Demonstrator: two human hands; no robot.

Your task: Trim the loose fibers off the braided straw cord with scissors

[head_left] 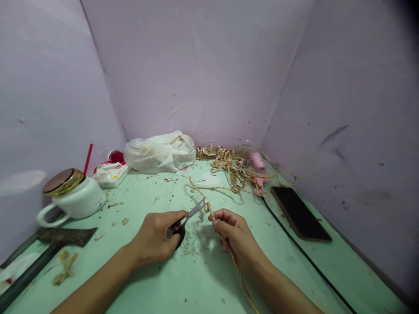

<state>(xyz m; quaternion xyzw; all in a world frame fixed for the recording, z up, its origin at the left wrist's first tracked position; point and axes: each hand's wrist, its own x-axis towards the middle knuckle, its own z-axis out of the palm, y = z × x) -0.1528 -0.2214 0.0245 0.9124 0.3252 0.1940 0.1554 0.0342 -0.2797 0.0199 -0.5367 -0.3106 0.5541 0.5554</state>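
My left hand (159, 237) is closed around the black handles of a pair of scissors (194, 211). Their blades point up and right, the tips touching or just beside a kinked part of a tan twisted cord (210, 209). In my right hand (236, 233) the same cord is pinched between thumb and fingers, just below the blade tips. One end of it trails down toward the front edge of the view. Past the blades, a loose cord end (193, 183) lies toward the back of the table.
A tangled cord pile (234, 168), pink thread spool (258, 161) and pink glue gun (259, 183) with a black cable lie back right, near a phone (300, 213). At left are a white mug (80, 200), a hammer-like tool (67, 237), a tissue pack (111, 173) and a white plastic bag (160, 152).
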